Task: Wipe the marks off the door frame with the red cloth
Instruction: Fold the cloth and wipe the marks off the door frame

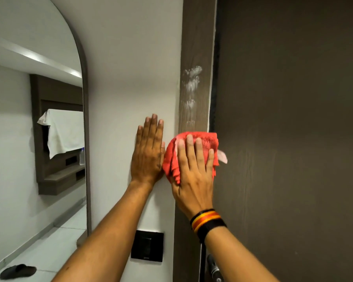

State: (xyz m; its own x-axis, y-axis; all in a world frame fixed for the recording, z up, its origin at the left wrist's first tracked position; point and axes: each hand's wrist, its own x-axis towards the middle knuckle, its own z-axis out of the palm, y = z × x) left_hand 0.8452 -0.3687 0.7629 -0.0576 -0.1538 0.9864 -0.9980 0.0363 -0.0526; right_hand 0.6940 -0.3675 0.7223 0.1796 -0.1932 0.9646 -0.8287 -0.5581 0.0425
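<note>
A brown wood-grain door frame (198, 43) runs vertically through the middle of the view. White smeared marks (191, 78) sit on it, with fainter ones trailing down toward the cloth. My right hand (194, 174) presses the bunched red cloth (207, 140) flat against the frame just below the marks; the fingers lie spread over the cloth. A striped wristband is on that wrist. My left hand (148, 151) lies flat and empty on the white wall (130, 78) beside the frame, its edge touching the cloth.
The dark brown door (293, 119) fills the right side, with its handle (214, 267) low down. A black wall switch (147, 248) is below my left arm. An arched mirror (39, 119) hangs at left, reflecting a shelf and white towel.
</note>
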